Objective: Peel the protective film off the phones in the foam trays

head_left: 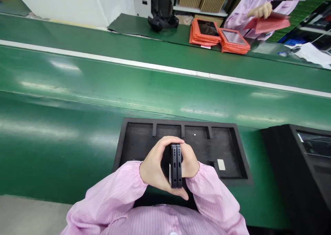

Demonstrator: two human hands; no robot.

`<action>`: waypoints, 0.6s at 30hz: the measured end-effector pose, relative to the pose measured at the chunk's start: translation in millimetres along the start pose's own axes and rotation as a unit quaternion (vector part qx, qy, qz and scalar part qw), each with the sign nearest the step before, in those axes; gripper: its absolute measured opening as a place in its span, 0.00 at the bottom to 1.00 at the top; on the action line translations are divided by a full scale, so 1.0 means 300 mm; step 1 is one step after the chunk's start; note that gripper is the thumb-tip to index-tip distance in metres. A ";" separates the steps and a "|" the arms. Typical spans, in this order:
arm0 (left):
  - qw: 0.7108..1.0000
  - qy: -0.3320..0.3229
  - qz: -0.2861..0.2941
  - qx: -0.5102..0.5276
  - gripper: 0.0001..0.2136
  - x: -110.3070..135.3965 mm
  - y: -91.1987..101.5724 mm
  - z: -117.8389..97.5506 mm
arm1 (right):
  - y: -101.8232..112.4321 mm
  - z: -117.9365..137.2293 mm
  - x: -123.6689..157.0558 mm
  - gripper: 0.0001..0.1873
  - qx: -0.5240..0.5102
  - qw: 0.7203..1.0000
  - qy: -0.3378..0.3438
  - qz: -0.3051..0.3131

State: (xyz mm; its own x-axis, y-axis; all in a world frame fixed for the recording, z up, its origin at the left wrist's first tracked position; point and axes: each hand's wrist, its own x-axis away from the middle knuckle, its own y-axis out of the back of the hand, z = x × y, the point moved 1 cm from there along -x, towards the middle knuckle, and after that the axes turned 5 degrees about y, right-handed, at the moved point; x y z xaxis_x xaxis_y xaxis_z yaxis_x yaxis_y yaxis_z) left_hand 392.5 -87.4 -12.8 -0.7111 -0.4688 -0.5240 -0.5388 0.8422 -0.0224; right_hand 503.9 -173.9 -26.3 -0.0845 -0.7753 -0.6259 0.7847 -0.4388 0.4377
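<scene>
Two slim dark tablets point(176, 166) are pressed face to face and stand edge-on, showing ports and small slots along their near edges. My left hand point(157, 164) wraps around them from the left, thumb at the near end and fingers at the far end. My right hand point(190, 161) lies against their right side, its fingers partly hidden behind them. Beneath my hands is a black compartmented foam tray point(243, 152) with a small pale label point(221, 164) inside it.
A stack of black trays point(281, 159) stands at the right, a dark-screened device point(317, 143) in the top one. Across the green bench point(64, 124), orange sleeves with tablets point(205, 31) lie near a co-worker's hand point(261, 11) and a black device point(162, 22).
</scene>
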 end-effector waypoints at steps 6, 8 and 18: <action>1.000 0.011 -0.004 -0.013 0.49 0.002 0.000 -0.009 | 0.000 0.001 0.003 0.41 -0.010 1.000 -0.005 -0.002; 1.000 0.011 -0.003 -0.012 0.49 0.002 -0.001 -0.011 | -0.001 0.001 0.002 0.40 -0.017 1.000 -0.003 -0.003; 1.000 0.001 0.018 -0.020 0.43 0.007 -0.004 -0.016 | 0.001 0.009 -0.002 0.39 -0.005 1.000 -0.018 0.015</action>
State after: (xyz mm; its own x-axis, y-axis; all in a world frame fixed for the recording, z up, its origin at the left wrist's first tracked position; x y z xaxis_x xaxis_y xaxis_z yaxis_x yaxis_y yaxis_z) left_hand 389.6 -90.6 -9.8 -0.7310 -0.4396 -0.5219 -0.5313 0.8466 0.0309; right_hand 502.5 -174.9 -24.1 -0.0828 -0.8045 -0.5882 0.7938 -0.4101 0.4492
